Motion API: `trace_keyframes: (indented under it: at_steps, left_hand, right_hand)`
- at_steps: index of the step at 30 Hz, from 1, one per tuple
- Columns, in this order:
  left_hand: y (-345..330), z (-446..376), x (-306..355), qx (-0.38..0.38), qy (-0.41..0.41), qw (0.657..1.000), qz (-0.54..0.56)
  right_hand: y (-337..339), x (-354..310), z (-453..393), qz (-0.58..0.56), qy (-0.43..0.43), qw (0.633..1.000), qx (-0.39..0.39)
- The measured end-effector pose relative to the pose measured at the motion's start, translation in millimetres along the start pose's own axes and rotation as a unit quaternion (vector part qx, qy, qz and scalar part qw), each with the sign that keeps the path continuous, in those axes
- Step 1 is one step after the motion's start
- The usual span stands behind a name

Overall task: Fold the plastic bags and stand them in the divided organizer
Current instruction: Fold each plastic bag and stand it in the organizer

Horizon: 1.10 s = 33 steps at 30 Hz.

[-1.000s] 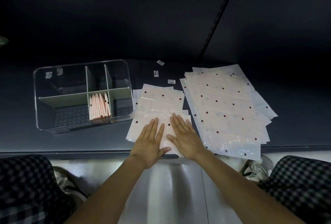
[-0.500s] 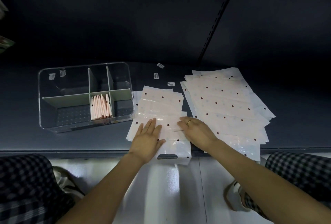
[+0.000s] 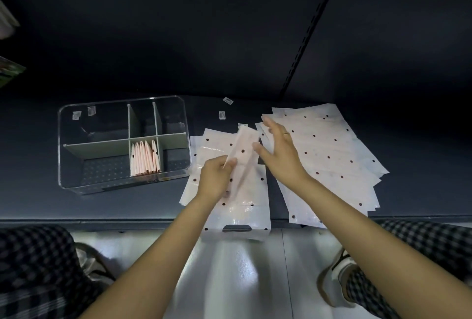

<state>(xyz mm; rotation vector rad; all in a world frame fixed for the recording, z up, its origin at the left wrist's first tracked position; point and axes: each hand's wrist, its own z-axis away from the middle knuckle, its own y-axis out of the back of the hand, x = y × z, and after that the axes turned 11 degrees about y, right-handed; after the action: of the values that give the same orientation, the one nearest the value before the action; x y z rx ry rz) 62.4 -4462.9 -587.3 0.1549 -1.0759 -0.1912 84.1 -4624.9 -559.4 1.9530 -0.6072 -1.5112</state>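
A: Dark bench (image 3: 107, 206) under a dark wall, pale floor at the near edge. Where are the bags?

B: A spread pile of flat dotted bags (image 3: 329, 155) lies on the right. A smaller layer of bags (image 3: 245, 206) lies in the middle, its cut-out handle hanging over the near edge.

A: And the hands?

B: The left hand (image 3: 215, 180) pinches a folded bag strip (image 3: 242, 151), lifted and tilted above the middle layer. The right hand (image 3: 278, 152) is spread, fingers straight, just right of the strip; whether it touches it, I cannot tell.

A: The organizer?

B: The clear divided organizer (image 3: 76, 155) sits on the left, well apart from the big pile. Folded pink bags (image 3: 145, 157) stand upright in its near middle compartment. Small stickers (image 3: 222, 115) lie on the bench beyond the bags.
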Motion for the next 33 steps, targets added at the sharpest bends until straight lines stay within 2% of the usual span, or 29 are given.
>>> trace_keyframes:
  at_steps: [2,5,10,16,23,29,33]
  left_hand:
    - [0,4,12,-0.034,0.096,0.981,0.164]
    - [-2,11,19,-0.074,0.157,0.951,0.255]
    - [-3,20,20,-0.097,0.171,0.948,0.251]
    - [16,19,17,-0.091,0.155,0.964,0.194]
    - [32,26,20,-0.084,0.107,0.979,0.152]
    - [39,29,25,-0.153,0.097,0.959,0.216]
    - [40,30,28,-0.184,0.087,0.951,0.233]
  right_hand:
    - [-2,-5,2,-0.074,-0.103,0.992,-0.007]
    - [-10,-8,11,-0.216,-0.198,0.955,-0.043]
    - [-14,-13,22,-0.277,-0.202,0.939,0.015]
    - [-4,-17,26,-0.313,-0.208,0.927,0.024]
    - [7,-17,31,-0.358,-0.207,0.91,-0.016]
    - [19,-21,32,-0.42,-0.179,0.889,-0.034]
    - [23,-26,32,-0.421,-0.137,0.895,-0.046]
